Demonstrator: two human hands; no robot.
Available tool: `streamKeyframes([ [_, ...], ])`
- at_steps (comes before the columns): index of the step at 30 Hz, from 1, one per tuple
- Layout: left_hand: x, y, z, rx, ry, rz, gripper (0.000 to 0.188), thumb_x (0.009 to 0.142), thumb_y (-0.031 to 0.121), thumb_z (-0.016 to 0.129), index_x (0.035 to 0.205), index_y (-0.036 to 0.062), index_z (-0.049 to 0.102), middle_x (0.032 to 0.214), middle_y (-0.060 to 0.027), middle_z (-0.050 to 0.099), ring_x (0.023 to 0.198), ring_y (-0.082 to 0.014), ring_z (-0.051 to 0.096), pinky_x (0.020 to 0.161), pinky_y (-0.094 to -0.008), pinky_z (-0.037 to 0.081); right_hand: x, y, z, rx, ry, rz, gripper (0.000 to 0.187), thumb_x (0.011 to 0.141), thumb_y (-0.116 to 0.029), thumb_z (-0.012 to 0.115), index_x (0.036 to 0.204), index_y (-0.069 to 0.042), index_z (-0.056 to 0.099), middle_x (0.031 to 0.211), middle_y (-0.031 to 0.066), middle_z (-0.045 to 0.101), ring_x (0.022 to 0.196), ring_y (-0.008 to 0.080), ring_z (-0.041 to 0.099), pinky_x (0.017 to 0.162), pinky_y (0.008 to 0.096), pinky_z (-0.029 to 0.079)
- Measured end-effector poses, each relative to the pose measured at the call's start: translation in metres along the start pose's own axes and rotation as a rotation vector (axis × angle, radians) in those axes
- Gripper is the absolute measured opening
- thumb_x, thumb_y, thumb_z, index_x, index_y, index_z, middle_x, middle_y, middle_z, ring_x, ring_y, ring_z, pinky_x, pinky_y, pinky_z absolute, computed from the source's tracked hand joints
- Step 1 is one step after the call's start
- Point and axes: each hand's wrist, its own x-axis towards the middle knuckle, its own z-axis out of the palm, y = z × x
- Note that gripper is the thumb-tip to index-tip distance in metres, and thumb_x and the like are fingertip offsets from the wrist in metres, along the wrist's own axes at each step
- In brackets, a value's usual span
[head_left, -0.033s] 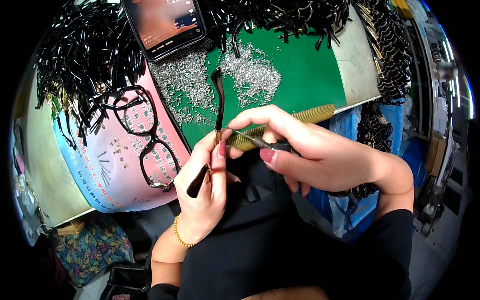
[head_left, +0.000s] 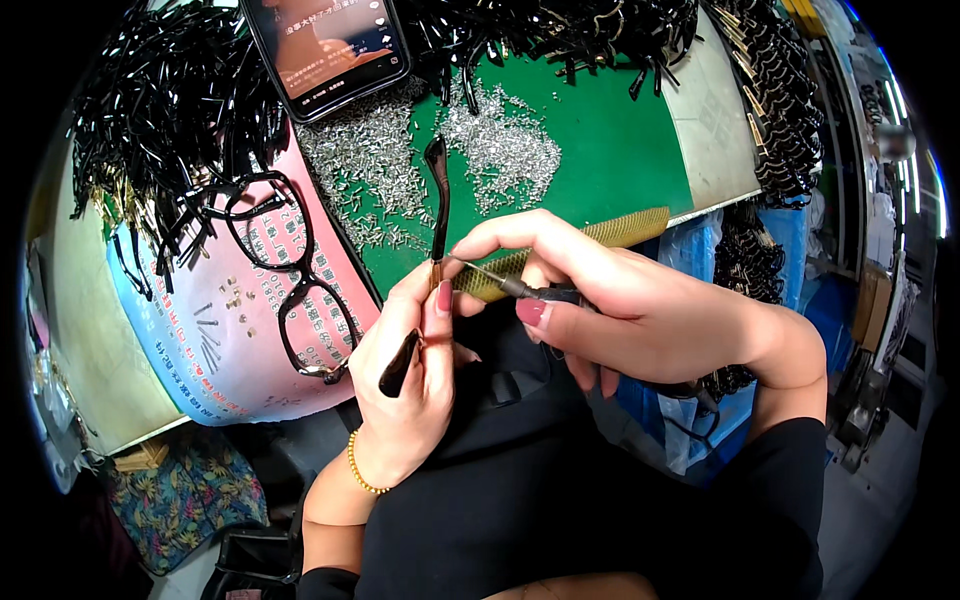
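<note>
Matting point(head_left: 620, 140), green, spreads far beyond the gripping right hand point(head_left: 640, 310) and pinching left hand point(head_left: 415, 400). Held by the left, a glossy dark temple arm point(head_left: 440, 200) points far; likely light, stiff and slippery, it is best held by its near metal end. Slimmer, a screwdriver point(head_left: 515, 287) slants leftward from the right hand's grasp.

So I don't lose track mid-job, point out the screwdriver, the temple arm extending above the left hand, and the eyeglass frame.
Screwdriver point(head_left: 513, 286), head view: on its collar.
Temple arm point(head_left: 441, 203), head view: on its dark length.
Eyeglass frame point(head_left: 303, 268), head view: on its bridge.
</note>
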Motion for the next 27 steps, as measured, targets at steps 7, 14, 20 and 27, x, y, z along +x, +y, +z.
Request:
streamKeyframes([
  [7,0.001,-0.017,0.008,0.353,0.104,0.312,0.029,0.104,0.005,0.052,0.132,-0.0049,0.057,0.088,-0.0098,0.069,0.068,-0.0119,0.065,0.055,-0.024,0.055,0.003,0.003,-0.002,0.003,-0.013,0.033,0.045,0.105,-0.013,0.046,0.148,-0.009,0.032,0.093,0.004,0.054,0.06,0.008,0.059,0.05,0.0218,0.049],
  [14,0.002,-0.01,0.009,0.682,0.15,0.539,0.035,0.089,-0.007,0.064,0.123,-0.0117,0.06,0.084,-0.0132,0.068,0.071,-0.0247,0.068,0.064,-0.0336,0.054,-0.003,0.02,0.01,-0.258,0.108,-0.209,0.043,0.099,-0.012,0.058,0.136,0.0,0.04,0.103,0.0125,0.057,0.073,0.0226,0.065,0.058,0.032,0.051],
  [20,-0.006,0.025,-0.038,0.291,0.401,0.268,0.025,0.103,0.002,0.049,0.127,-0.0019,0.057,0.092,-0.0099,0.069,0.082,-0.0176,0.069,0.07,-0.0288,0.056,0.007,-0.002,0.026,-1.07,0.452,-0.574,0.046,0.091,-0.013,0.068,0.135,-0.005,0.056,0.124,0.0135,0.06,0.098,0.0309,0.067,0.079,0.0363,0.057],
  [27,0.006,-0.016,-0.061,0.372,0.49,0.358,0.017,0.104,0.003,0.053,0.117,-0.0014,0.061,0.099,-0.0121,0.071,0.089,-0.0212,0.069,0.082,-0.0319,0.053,0.104,-0.018,0.03,-1.612,0.657,-0.726,0.058,0.081,-0.007,0.062,0.136,0.008,0.05,0.135,0.0182,0.055,0.083,0.0315,0.064,0.063,0.0335,0.059],
])
